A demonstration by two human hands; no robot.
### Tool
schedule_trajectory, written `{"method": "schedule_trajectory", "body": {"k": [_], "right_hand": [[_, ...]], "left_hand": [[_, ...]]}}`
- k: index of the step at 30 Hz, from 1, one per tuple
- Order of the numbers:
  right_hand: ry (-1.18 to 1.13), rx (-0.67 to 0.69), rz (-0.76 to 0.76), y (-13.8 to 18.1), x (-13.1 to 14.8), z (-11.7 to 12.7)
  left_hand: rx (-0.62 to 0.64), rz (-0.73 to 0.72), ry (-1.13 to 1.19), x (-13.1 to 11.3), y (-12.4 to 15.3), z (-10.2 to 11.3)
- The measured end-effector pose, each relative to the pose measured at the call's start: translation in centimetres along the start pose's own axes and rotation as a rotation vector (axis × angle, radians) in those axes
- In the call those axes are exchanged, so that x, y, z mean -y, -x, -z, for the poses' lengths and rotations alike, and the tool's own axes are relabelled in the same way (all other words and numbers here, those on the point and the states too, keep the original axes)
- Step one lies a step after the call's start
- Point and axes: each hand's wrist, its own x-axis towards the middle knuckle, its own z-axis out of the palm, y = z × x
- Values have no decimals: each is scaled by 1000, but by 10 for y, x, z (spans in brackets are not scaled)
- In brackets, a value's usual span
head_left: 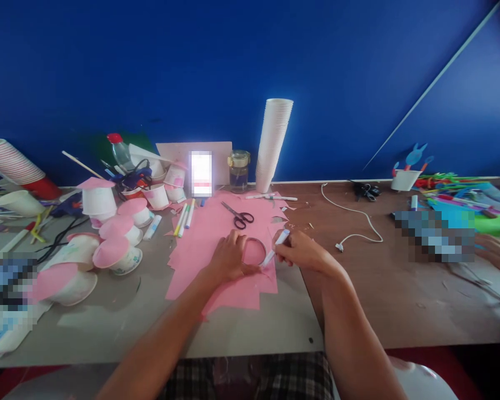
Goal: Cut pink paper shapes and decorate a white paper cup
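Observation:
My left hand [228, 258] grips a thin round ring [265, 251] that lies flat on pink paper [241, 297]; thumb and fingers press on its left side. In my right hand [296, 248] is a white marker [282, 238], closed in the fingers, its lower end down at the paper close beside the ring's right edge. Dark-handled scissors [238, 216] lie on the paper just beyond my hands. Whether the marker's tip touches the paper I cannot tell.
Paper cups with pink tops [114, 255] crowd the left. Behind the paper stand a tall stack of white cups [274, 145] and a glass jar [239, 171]. Several markers [183, 218] lie left of the scissors. A white cable [360, 213] and another person's hand [498, 253] are at right.

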Motion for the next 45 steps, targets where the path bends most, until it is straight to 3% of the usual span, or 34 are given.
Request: {"method": "schedule_trajectory", "body": {"k": [6,11,14,18,23,28,33,36,38,45], "right_hand": [[-502,-240,90,-6,-8,12],[-634,-440,148,-24,-14,-5],[-529,-426,189,-32,-20,-16],[-290,-303,192,-38,-30,-22],[-220,-277,255,-37,-32,-22],[-363,-308,250,-34,-22,-19],[-709,-389,271,-30,-23,-3],[-897,-300,282,-21,-28,10],[-927,-169,312,-13,-30,16],[-530,392,268,4,-15,17]], "left_hand": [[-14,-26,-24,1,0,-1],[-32,-32,-60,-1,0,0],[-11,6,-72,-2,0,1],[18,20,-77,-4,-1,4],[82,9,-162,-8,-7,14],[212,0,-342,-20,-18,30],[347,-32,-423,-32,-28,41],[375,-24,-431,-33,-32,41],[382,-22,-419,-34,-33,40],[442,-13,-431,-42,-39,42]]}}
